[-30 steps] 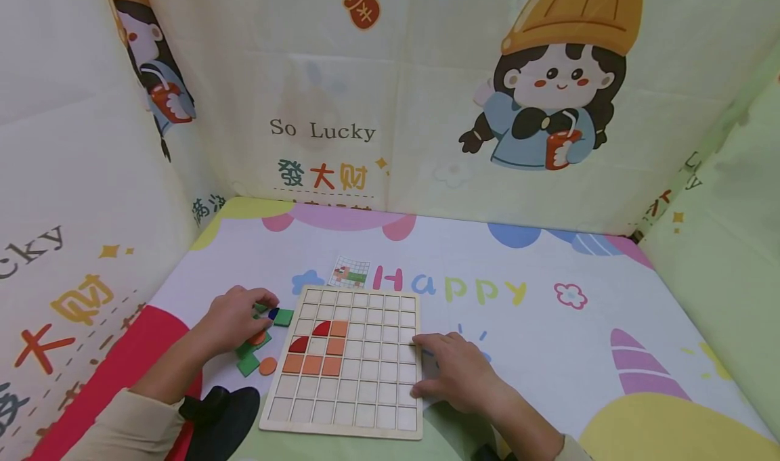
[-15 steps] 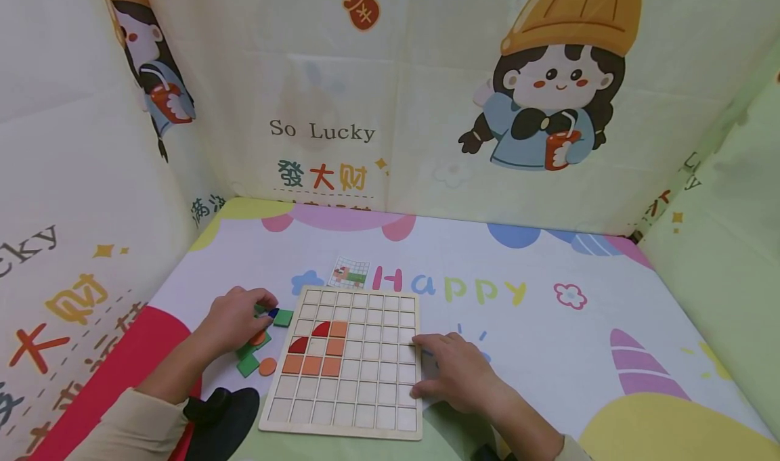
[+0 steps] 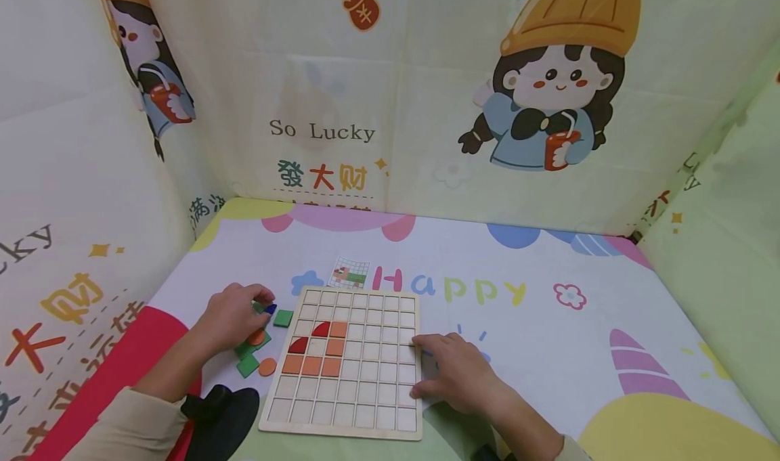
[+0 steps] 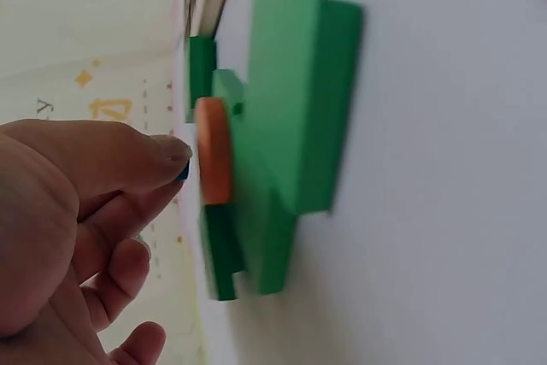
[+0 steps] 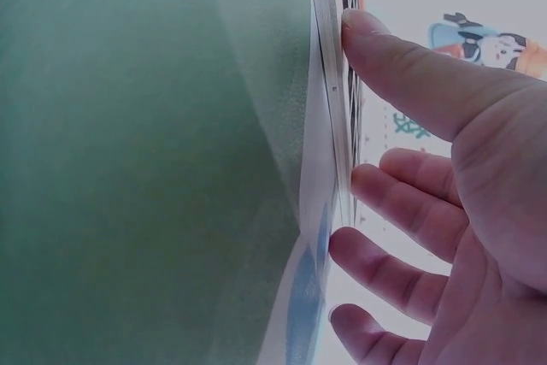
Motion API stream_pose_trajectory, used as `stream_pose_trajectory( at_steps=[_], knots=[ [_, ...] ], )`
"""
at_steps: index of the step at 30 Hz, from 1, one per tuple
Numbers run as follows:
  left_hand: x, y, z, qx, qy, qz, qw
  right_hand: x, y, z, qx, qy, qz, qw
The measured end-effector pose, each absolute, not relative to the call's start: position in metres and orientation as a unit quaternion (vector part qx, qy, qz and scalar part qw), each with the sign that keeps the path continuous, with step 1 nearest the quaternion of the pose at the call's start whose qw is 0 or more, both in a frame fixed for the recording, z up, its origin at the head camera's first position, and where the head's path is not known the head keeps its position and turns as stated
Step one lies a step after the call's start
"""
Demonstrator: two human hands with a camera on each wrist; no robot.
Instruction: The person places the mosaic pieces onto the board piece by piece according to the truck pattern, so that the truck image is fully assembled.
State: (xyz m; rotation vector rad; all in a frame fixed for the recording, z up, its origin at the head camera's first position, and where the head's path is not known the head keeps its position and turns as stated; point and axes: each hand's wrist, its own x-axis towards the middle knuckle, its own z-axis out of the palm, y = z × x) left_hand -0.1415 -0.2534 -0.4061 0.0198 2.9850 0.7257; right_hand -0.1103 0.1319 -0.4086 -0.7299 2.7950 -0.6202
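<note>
Fingertips of the left hand (image 3: 234, 317) had a little blue piece (image 3: 271, 309) pinched, probably to keep it clear of the loose green tiles (image 3: 248, 365) left of the wooden board (image 3: 341, 434). The right hand (image 3: 458, 369), thumb and fingers parted, touched the board's right edge, likely to steady it.

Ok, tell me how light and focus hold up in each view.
Head view: fairly even light, the wooden board clear enough to read its grid; left wrist view: dim, a soft shadow near the green pieces, only a sliver of the blue piece showing in the left hand; right wrist view: washed-out white behind the right hand, the green surface dim and hazy.
</note>
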Motion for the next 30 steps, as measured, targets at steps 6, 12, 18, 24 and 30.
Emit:
stream_pose_trajectory(
  at_steps=[6, 12, 18, 24, 30],
  knots=[
    [-0.139, -0.253, -0.398, 0.012, 0.965, 0.261, 0.035, -0.11, 0.132, -0.409, -0.248, 0.942, -0.208, 0.091],
    [-0.137, -0.245, -0.394, 0.027, 0.957, 0.284, 0.046, -0.11, 0.133, -0.41, -0.252, 0.941, -0.207, 0.086],
    [-0.133, -0.233, -0.392, 0.043, 0.952, 0.297, 0.054, -0.111, 0.133, -0.41, -0.253, 0.941, -0.208, 0.087],
    [-0.129, -0.216, -0.392, 0.078, 0.945, 0.311, 0.068, -0.111, 0.133, -0.41, -0.255, 0.941, -0.205, 0.085],
    [-0.125, -0.201, -0.393, 0.087, 0.945, 0.302, 0.095, -0.111, 0.133, -0.41, -0.255, 0.941, -0.207, 0.085]
  ],
)
